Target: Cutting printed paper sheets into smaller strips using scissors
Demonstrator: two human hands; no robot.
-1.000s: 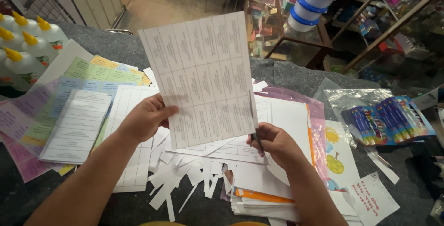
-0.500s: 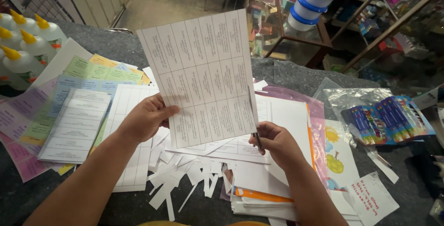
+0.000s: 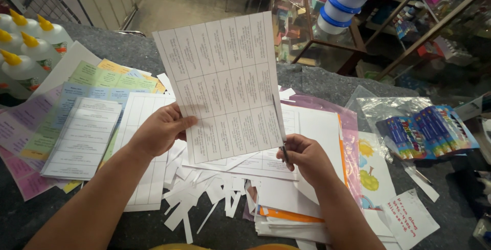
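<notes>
Hands grip work: left hand [image 3: 159, 130] pinches gridded sheet [image 3: 225, 84], right hand [image 3: 302, 157] clenches scissors [image 3: 280, 127]; plastic bag [image 3: 409, 122] holds markers [image 3: 427, 131].

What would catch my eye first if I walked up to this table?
The white gridded sheet held up at centre, the left hand gripping its edge while the right hand runs scissors along its right side. Below lie white paper strips; glue bottles stand far left.
</notes>
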